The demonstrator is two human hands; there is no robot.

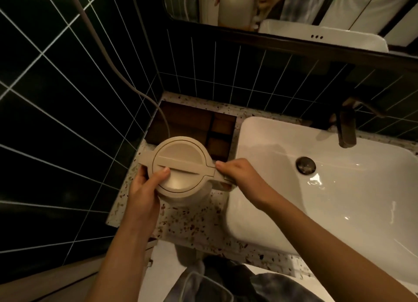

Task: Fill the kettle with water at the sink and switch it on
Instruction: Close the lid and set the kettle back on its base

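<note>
A beige kettle (181,159) with its round lid closed stands on the speckled counter (192,224), left of the white sink (334,202). My left hand (144,188) wraps the kettle's left side, thumb lying across the lid. My right hand (239,172) grips the kettle's handle on its right side. The dark tap (346,129) rises behind the sink and no water runs from it. The sink's drain plug (305,165) sits in the basin.
A wooden tray (194,122) with compartments lies behind the kettle in the corner. A pale cord (113,64) hangs down the dark tiled wall toward the kettle. A mirror (294,12) hangs above the sink. Grey fabric (214,283) shows at the bottom edge.
</note>
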